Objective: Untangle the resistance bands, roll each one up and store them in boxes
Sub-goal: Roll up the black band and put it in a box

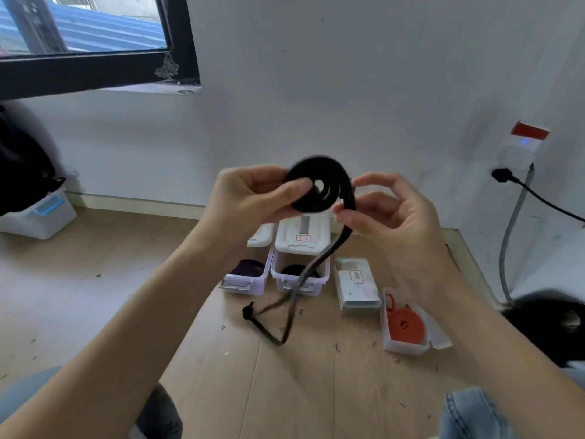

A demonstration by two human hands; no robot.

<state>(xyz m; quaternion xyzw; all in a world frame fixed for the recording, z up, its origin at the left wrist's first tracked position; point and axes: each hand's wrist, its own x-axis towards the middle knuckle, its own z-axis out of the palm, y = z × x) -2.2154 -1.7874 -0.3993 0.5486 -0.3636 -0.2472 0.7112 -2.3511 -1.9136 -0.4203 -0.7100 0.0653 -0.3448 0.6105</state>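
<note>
Both raised hands, left (253, 198) and right (389, 210), pinch black band (316, 191).

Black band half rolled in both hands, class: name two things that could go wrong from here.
1. The coil is pinched only by the left hand and right hand; a slipped grip would probably let it spring open.
2. The loose tail hangs across the open box and ends in a knot, which might snag or leave a lumpy roll.
</note>
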